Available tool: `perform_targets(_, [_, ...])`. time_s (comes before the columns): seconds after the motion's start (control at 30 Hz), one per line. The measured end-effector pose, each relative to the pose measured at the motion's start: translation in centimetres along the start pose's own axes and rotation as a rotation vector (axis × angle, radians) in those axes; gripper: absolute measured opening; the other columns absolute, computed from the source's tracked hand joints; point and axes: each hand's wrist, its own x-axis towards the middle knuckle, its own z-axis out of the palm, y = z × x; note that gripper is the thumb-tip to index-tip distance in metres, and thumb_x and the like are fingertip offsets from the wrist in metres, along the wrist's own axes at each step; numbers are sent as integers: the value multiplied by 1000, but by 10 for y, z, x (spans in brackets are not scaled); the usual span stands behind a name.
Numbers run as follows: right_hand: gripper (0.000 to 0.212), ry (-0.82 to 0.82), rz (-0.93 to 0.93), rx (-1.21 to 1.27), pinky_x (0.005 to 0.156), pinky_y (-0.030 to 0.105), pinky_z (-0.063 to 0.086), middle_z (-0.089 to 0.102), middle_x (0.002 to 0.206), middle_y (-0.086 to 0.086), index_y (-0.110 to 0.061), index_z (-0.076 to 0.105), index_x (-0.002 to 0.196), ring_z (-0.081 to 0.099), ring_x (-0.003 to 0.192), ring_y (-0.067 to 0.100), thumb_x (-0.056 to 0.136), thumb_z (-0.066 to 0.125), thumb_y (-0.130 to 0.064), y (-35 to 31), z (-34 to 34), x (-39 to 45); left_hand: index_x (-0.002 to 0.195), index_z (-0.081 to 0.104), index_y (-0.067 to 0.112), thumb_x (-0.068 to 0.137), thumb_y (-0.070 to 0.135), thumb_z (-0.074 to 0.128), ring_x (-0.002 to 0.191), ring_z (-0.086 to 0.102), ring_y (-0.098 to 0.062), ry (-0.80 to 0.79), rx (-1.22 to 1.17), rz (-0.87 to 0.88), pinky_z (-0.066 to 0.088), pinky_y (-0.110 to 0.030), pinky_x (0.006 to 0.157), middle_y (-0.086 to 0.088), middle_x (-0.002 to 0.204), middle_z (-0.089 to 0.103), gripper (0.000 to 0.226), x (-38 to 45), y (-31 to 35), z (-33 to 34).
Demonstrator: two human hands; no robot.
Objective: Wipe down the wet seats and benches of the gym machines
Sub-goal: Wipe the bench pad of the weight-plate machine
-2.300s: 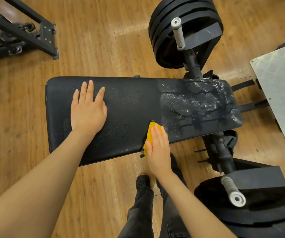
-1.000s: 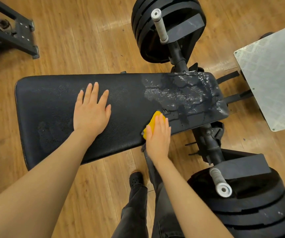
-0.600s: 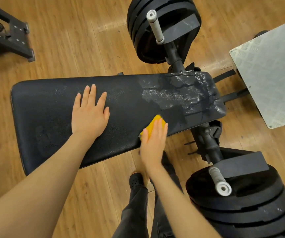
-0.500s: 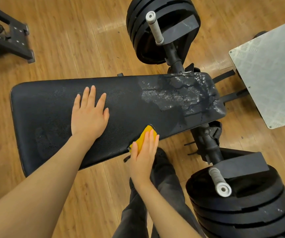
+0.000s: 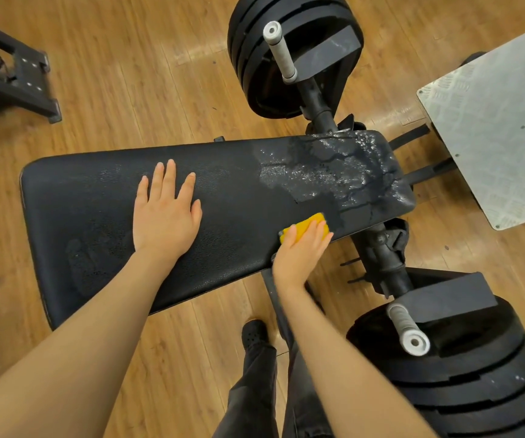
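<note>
A long black padded bench [image 5: 242,197] lies across the middle of the head view. Its right end is covered with shiny water beads [image 5: 334,172]; the left part looks dull with faint damp marks. My left hand [image 5: 165,213] lies flat on the pad with straight fingers. My right hand [image 5: 302,251] presses a yellow sponge [image 5: 310,222] onto the pad's near edge, just left of the wet patch. Only the sponge's far edge shows past my fingers.
Stacks of black weight plates on pegs stand behind the bench [image 5: 289,52] and at the lower right [image 5: 463,368]. A metal tread plate [image 5: 495,131] sits to the right. A black machine frame [image 5: 11,77] is at the upper left. My legs and shoe [image 5: 255,333] stand on the wooden floor.
My right hand slid the sponge back to the right along the near edge, up to the wet patch. My left hand stayed flat on the pad.
</note>
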Motion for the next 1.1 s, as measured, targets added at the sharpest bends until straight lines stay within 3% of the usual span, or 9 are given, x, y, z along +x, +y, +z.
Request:
perform_targets(0.1, [62,-22,69,146,117,29,4,13,161,7,-6,18,152,0,149,24,101,39,-35,-9,3,-49,153,23,23,100,42,28,149,5,-28,-15,2,-7,9,-46,120,-13,161,11,56,0,0,-1])
perform_targets(0.2, [61,-42,97,145,118,34,5,8,161,6,-7,17,152,-3,149,25,102,39,-34,-8,2,-35,153,23,23,100,42,28,149,5,-27,-14,6,-5,9,-46,120,-13,161,11,56,0,0,-1])
perform_targets(0.43, [62,-135,153,-196,117,35,-2,12,161,10,-3,19,151,0,148,31,103,30,-40,-2,-12,90,152,25,23,100,42,29,149,6,-28,-2,2,-7,9,-46,121,-14,161,12,56,0,0,-2])
perform_targets(0.57, [58,-100,-40,-191,120,39,1,18,159,12,-2,24,150,3,148,33,103,33,-36,-2,-9,69,152,26,22,100,42,29,149,7,-28,-1,4,-2,10,-46,120,-14,160,13,56,-1,1,-2])
perform_targets(0.67, [61,-196,-320,-106,121,41,9,21,158,9,-4,24,150,2,148,28,100,34,-37,-2,-12,4,152,25,22,100,42,28,149,7,-28,-3,7,-1,10,-46,120,-14,160,13,56,-1,2,-3])
perform_targets(0.73, [63,-268,-385,-74,121,36,10,19,159,3,-8,21,151,0,149,21,99,32,-41,-3,-15,-25,153,24,23,100,42,27,149,6,-28,-17,12,-4,9,-46,121,-13,161,11,56,0,2,-3])
perform_targets(0.83, [61,-290,-382,-97,120,31,9,18,160,1,-10,17,152,1,149,18,101,37,-37,-7,-11,-10,153,22,23,100,43,26,149,5,-27,-22,24,-7,10,-46,121,-13,161,10,57,0,2,-4])
perform_targets(1.0, [61,-271,-212,-178,120,37,10,14,161,8,-5,18,151,3,148,27,102,37,-36,-34,4,85,153,23,24,100,43,26,149,6,-28,-22,28,-12,10,-46,121,-13,161,10,57,0,2,-4])
perform_targets(1.1, [62,-261,-182,-210,119,36,8,12,161,9,-4,17,151,2,148,28,103,34,-37,-39,7,97,153,24,23,100,43,27,149,6,-27,-18,20,-16,10,-46,121,-13,161,11,57,0,2,-4])
